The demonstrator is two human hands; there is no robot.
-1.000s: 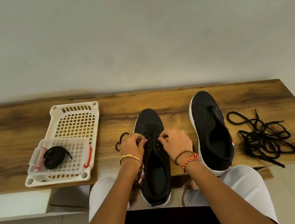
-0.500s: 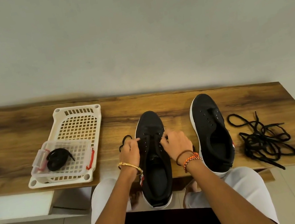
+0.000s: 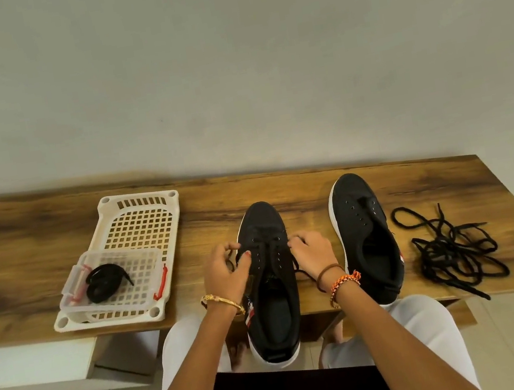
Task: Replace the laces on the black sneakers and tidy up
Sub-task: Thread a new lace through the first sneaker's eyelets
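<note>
My left hand (image 3: 225, 270) and right hand (image 3: 313, 255) sit on either side of the nearer black canvas sneaker with a white sole (image 3: 271, 281), whose heel overhangs the front edge of the wooden table (image 3: 23, 268). Each hand's fingers are curled and pinch an end of the thin black lace (image 3: 269, 244) that crosses the lowest eyelets near the toe. The second black sneaker (image 3: 366, 237) stands just to the right, unlaced. Beyond it lies a loose tangle of black laces (image 3: 451, 247) on the tabletop. To the left, a cream plastic lattice basket (image 3: 142, 227) holds a clear plastic box with red clips (image 3: 121, 306), and a coiled black lace (image 3: 102, 283) lies in that box.
</note>
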